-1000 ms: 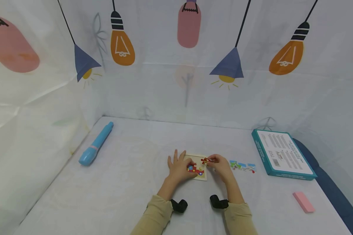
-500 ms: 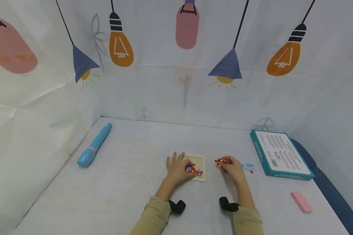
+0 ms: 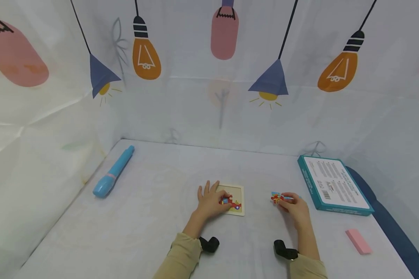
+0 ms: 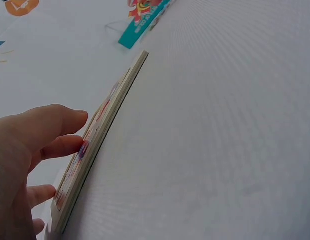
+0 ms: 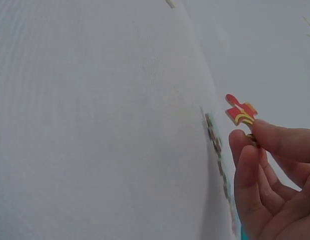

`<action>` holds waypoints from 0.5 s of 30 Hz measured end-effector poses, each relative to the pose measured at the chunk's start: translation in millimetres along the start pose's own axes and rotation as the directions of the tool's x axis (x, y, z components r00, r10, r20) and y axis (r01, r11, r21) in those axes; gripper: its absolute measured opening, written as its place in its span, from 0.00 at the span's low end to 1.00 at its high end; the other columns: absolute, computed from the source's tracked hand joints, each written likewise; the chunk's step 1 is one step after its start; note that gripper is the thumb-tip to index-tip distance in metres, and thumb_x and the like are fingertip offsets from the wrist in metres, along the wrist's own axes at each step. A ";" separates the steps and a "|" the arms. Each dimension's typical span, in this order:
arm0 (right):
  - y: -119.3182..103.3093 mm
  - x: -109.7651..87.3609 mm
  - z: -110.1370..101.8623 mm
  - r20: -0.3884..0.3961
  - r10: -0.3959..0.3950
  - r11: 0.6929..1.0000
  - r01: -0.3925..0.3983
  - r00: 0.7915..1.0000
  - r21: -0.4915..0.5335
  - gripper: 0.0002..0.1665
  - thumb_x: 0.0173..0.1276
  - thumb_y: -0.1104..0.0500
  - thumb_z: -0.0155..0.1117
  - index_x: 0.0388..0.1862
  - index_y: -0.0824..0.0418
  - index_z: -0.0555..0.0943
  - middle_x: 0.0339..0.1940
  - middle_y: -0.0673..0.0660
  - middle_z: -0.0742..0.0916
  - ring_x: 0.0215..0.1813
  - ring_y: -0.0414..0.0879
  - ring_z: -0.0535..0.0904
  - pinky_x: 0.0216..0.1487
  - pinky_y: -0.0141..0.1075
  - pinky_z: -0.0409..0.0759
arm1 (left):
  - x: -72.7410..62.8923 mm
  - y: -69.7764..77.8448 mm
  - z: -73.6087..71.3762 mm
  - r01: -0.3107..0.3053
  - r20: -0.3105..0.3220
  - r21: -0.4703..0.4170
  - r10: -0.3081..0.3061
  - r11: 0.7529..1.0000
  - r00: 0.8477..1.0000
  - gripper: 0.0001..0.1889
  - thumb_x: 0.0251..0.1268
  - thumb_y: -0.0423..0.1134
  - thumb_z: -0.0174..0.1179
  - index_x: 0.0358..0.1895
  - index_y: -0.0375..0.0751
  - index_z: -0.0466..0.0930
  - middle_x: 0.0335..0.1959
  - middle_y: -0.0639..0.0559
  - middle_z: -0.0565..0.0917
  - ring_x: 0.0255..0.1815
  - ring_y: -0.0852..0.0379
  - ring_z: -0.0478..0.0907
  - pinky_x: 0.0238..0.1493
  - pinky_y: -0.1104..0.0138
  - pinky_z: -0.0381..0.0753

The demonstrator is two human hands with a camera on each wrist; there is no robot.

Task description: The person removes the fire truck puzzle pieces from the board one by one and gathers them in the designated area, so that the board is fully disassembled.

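My left hand (image 3: 209, 203) rests on a small wooden puzzle board (image 3: 238, 189), its other fingers spread past the upper left edge. Its thumb and index fingertips touch the fitted pieces, which show a red vehicle (image 3: 235, 204). In the left wrist view the fingertips press onto the face of the board (image 4: 97, 145). Off to the right, my right hand (image 3: 298, 209) pinches a red and yellow puzzle piece (image 5: 241, 111) between thumb and fingers. Below that hand lies a low row of joined puzzle pieces (image 5: 217, 150), mostly hidden by it in the head view.
A teal box (image 3: 336, 182) with a white printed label lies at the right rear. Nearer on that side is a pink block (image 3: 359, 241). At the far left lies a blue microphone-shaped object (image 3: 114, 170). A printed white curtain (image 3: 188, 104) closes off the back.
My right hand has moved right, away from the board, carrying the red puzzle piece over to the joined row. My left hand stays on the board.
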State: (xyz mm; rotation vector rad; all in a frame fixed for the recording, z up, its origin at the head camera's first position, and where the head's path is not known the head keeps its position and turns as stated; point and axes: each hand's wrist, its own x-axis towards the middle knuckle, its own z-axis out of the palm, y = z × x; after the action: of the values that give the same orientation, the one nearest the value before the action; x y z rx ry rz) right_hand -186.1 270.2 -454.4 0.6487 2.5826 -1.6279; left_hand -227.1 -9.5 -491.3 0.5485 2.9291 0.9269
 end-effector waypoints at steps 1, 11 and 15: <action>1.2 -1.1 -2.7 -0.005 0.001 1.000 -0.001 1.000 -0.003 0.24 0.63 0.61 0.61 0.56 0.69 0.70 0.39 0.60 0.79 0.35 0.42 0.75 0.32 0.22 0.76 | 0.4 -0.2 -0.1 0.001 0.000 0.001 -0.001 1.000 1.000 0.16 0.51 0.57 0.61 0.42 0.58 0.82 0.69 0.43 0.61 0.71 0.35 0.44 0.64 0.38 0.36; 18.2 -7.5 -27.4 -0.071 0.067 0.994 -0.073 0.995 -0.084 0.27 0.62 0.55 0.62 0.58 0.66 0.72 0.43 0.63 0.79 0.35 0.44 0.72 0.32 0.28 0.72 | 1.6 -3.3 1.5 -0.001 -0.004 0.007 0.001 1.000 1.000 0.15 0.51 0.57 0.61 0.41 0.59 0.82 0.69 0.43 0.61 0.71 0.34 0.45 0.63 0.37 0.37; 24.8 -9.3 -36.9 -0.080 0.101 0.989 -0.109 0.992 -0.104 0.29 0.62 0.52 0.62 0.59 0.66 0.71 0.45 0.66 0.79 0.35 0.46 0.72 0.33 0.31 0.70 | 0.9 -3.7 1.8 0.000 0.006 0.000 0.000 1.000 1.000 0.15 0.52 0.57 0.61 0.42 0.59 0.82 0.70 0.44 0.61 0.71 0.34 0.44 0.64 0.38 0.36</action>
State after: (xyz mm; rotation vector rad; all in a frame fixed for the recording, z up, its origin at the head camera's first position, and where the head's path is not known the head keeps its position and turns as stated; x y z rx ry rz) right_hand -161.5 308.3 -456.7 0.8375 2.6153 -1.4486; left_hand -229.0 -11.1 -494.8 0.5501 2.9242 0.9236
